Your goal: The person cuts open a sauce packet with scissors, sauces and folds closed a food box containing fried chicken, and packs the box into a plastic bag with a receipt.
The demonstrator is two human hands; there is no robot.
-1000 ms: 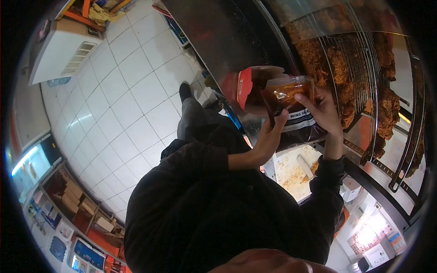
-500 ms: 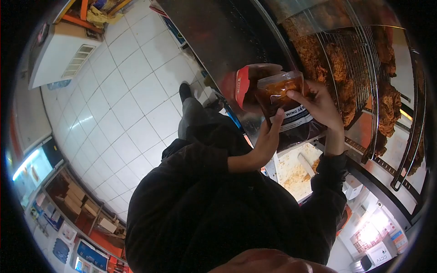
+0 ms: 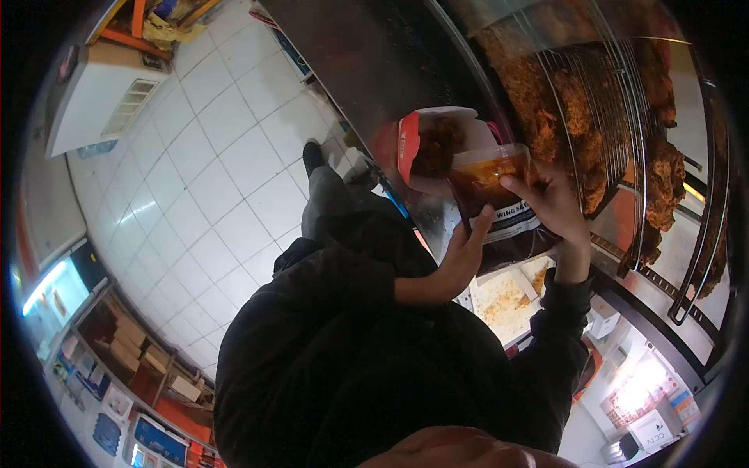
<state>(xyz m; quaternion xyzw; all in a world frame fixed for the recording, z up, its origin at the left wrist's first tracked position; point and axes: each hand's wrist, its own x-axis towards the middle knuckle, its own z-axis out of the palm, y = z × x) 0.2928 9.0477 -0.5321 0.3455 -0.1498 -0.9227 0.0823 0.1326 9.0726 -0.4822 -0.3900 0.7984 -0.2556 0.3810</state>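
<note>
A sauce pouch (image 3: 482,195) of dark reddish-brown sauce, with a white label reading "WING SA…", is held between both my hands. My left hand (image 3: 462,261) grips its lower left side, thumb on the front. At the right side, my right hand (image 3: 558,207) wraps round it with the thumb pressed near the top. The pouch's clear top end is tilted toward a red and white takeaway box (image 3: 408,148), which stands open on the dark counter with brown pieces of food inside. The pouch partly covers the box. Fingers behind the pouch are hidden.
Fried chicken (image 3: 577,105) lies on wire racks (image 3: 624,93) close to my right hand. Below the pouch is a pale tray (image 3: 499,300) with crumbs. The dark counter (image 3: 367,54) extends away from me, and white floor tiles (image 3: 211,156) lie to the left.
Both hands and the pouch have shifted slightly right and toward me. More of the food in the box now shows.
</note>
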